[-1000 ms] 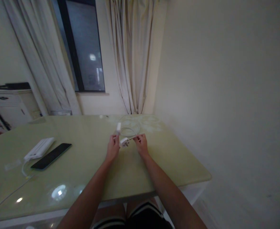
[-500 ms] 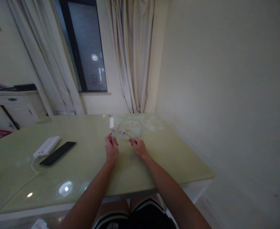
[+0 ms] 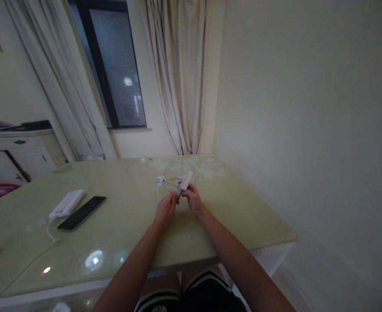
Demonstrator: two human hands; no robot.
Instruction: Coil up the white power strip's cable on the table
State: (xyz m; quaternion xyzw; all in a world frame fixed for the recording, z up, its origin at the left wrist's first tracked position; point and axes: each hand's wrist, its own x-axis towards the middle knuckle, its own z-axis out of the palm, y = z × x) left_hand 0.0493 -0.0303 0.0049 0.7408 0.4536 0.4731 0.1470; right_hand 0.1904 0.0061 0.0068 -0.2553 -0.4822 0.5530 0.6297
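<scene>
Over the pale green glass-topped desk (image 3: 119, 225), both the left hand (image 3: 166, 208) and right hand (image 3: 193, 199) pinch a small white oblong adapter (image 3: 186, 180) on its thin white looped cable (image 3: 171, 182).

white adapter (image 3: 186, 180) — tilted, raised | thin cable (image 3: 167, 183) — looped beside

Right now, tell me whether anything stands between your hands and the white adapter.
Nothing visible does. The right hand holds the adapter, and the left hand touches its lower end. Its cable loops on the table behind, out of the way.
</scene>
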